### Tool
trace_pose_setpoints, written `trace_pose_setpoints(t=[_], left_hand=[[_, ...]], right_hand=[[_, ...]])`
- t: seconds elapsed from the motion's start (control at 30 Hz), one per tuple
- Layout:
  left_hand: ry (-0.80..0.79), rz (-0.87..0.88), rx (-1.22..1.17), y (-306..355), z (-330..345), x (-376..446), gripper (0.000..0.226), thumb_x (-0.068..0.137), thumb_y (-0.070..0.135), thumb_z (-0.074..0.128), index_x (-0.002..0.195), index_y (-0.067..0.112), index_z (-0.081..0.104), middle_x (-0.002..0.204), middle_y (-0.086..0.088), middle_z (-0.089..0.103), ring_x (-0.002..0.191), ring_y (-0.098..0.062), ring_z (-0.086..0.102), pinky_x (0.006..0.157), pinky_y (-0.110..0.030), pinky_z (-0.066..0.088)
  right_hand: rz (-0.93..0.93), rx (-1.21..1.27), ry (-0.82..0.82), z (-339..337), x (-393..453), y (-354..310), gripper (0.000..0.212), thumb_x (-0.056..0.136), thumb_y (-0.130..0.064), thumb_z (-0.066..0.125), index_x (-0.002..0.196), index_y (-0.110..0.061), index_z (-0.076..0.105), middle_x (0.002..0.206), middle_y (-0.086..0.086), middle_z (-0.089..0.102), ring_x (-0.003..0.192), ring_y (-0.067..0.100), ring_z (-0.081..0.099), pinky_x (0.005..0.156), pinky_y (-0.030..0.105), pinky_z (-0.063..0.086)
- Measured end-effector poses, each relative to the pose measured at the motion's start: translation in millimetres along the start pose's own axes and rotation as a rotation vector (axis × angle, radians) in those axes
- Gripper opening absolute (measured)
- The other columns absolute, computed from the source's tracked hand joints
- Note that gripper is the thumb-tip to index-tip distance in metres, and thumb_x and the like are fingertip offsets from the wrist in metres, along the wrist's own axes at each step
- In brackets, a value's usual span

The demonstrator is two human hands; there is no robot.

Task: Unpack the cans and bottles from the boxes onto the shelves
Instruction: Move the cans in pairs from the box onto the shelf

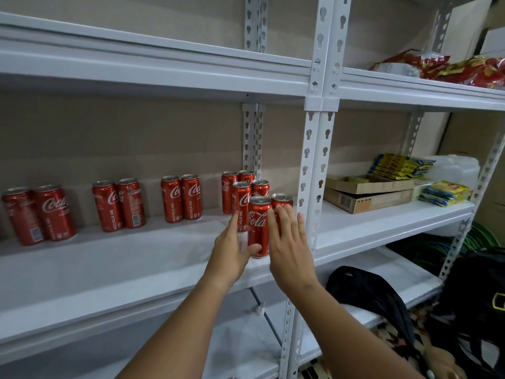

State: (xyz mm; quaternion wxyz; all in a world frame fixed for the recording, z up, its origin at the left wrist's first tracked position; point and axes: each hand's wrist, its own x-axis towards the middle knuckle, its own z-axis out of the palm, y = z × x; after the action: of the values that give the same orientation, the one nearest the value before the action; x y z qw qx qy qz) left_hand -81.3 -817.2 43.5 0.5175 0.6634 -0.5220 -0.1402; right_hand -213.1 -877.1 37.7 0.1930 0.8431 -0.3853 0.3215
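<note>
Twelve red cola cans [258, 225] upright on white shelf [136, 258]: three pairs, six-can cluster rightward.

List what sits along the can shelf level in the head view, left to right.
First pair of cans → second pair → third pair → cluster of six cans with both hands at its front → upright post → flat cardboard boxes → yellow packets.

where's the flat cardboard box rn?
Head view, right side: the cardboard box lies on the right bay's middle shelf, left of the yellow packets.
</note>
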Motion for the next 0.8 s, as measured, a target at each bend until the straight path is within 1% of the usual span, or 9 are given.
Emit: trace_pose_setpoints(t=[0.1, 0.17, 0.27, 0.33, 0.47, 0.53, 0.6, 0.7, 0.8], left_hand=[[0.076, 0.017, 0.056, -3, -11, -31, 0.081, 0.09, 0.026, 0.078, 0.157, 0.032, 0.032, 0.142, 0.003, 0.056, 0.123, -0.013, 0.057, 0.106, -0.04, 0.051], [0.145, 0.052, 0.114, -5, -17, -55, 0.065, 0.092, 0.023, 0.076, 0.149, 0.028, 0.044, 0.128, 0.005, 0.063, 0.111, -0.01, 0.06, 0.098, -0.037, 0.055], [0.191, 0.061, 0.1, -10, -25, -94, 0.043, 0.094, 0.016, 0.073, 0.132, 0.028, 0.057, 0.108, 0.01, 0.066, 0.095, -0.004, 0.063, 0.085, -0.029, 0.058], [0.18, 0.037, 0.103, -20, -29, -122, 0.035, 0.095, 0.014, 0.071, 0.124, 0.029, 0.06, 0.099, 0.013, 0.066, 0.089, -0.001, 0.063, 0.077, -0.016, 0.055], [0.147, -0.051, 0.129, -64, -30, -174, 0.026, 0.096, 0.014, 0.069, 0.117, 0.027, 0.063, 0.096, 0.011, 0.066, 0.09, -0.003, 0.063, 0.073, -0.006, 0.046], [0.136, -0.12, 0.147, -93, -26, -197, 0.022, 0.096, 0.014, 0.069, 0.114, 0.027, 0.065, 0.097, 0.01, 0.067, 0.091, -0.004, 0.063, 0.074, -0.007, 0.045], [0.119, -0.184, 0.178, -118, -20, -217, 0.02, 0.097, 0.014, 0.068, 0.111, 0.027, 0.065, 0.096, 0.01, 0.066, 0.09, -0.003, 0.062, 0.077, -0.012, 0.049], [0.064, -0.283, 0.208, -169, -5, -249, 0.02, 0.095, 0.009, 0.068, 0.108, 0.023, 0.065, 0.094, 0.009, 0.066, 0.089, -0.003, 0.063, 0.081, -0.017, 0.053], [0.001, -0.413, 0.235, -225, 13, -277, 0.027, 0.089, 0.005, 0.073, 0.111, 0.02, 0.066, 0.096, 0.006, 0.068, 0.091, -0.012, 0.067, 0.087, -0.028, 0.055]], right_hand=[[0.009, 0.119, 0.008, -3, -31, -25, 0.088, 0.068, -0.002, 0.074, 0.148, -0.003, 0.038, 0.14, 0.02, 0.048, 0.135, 0.039, 0.043, 0.115, 0.051, 0.038], [0.007, 0.192, -0.022, -7, -54, -43, 0.089, 0.062, -0.001, 0.08, 0.143, -0.006, 0.044, 0.131, 0.015, 0.054, 0.122, 0.035, 0.053, 0.104, 0.046, 0.049], [0.025, 0.264, -0.026, -17, -83, -67, 0.079, 0.059, -0.001, 0.081, 0.133, -0.009, 0.055, 0.117, 0.009, 0.061, 0.102, 0.028, 0.061, 0.084, 0.036, 0.056], [0.055, 0.311, -0.066, -20, -105, -83, 0.071, 0.064, -0.003, 0.079, 0.131, -0.011, 0.054, 0.111, 0.005, 0.061, 0.094, 0.023, 0.059, 0.078, 0.033, 0.056], [0.061, 0.392, -0.239, -8, -156, -111, 0.054, 0.086, -0.012, 0.068, 0.136, -0.013, 0.049, 0.122, 0.006, 0.057, 0.11, 0.025, 0.055, 0.092, 0.036, 0.052], [0.073, 0.415, -0.306, 1, -177, -123, 0.048, 0.082, -0.014, 0.076, 0.127, -0.01, 0.058, 0.12, 0.005, 0.06, 0.108, 0.025, 0.059, 0.087, 0.036, 0.055], [0.098, 0.431, -0.337, 11, -197, -128, 0.046, 0.08, -0.012, 0.079, 0.123, -0.008, 0.062, 0.119, 0.005, 0.061, 0.106, 0.025, 0.06, 0.085, 0.035, 0.056], [0.183, 0.509, -0.583, 45, -237, -138, 0.045, 0.097, -0.011, 0.051, 0.141, -0.013, 0.041, 0.135, 0.006, 0.047, 0.125, 0.024, 0.044, 0.1, 0.038, 0.047], [0.29, 0.522, -0.7, 83, -280, -146, 0.039, 0.097, -0.02, 0.05, 0.136, -0.013, 0.045, 0.134, 0.007, 0.047, 0.124, 0.027, 0.049, 0.101, 0.041, 0.046]])
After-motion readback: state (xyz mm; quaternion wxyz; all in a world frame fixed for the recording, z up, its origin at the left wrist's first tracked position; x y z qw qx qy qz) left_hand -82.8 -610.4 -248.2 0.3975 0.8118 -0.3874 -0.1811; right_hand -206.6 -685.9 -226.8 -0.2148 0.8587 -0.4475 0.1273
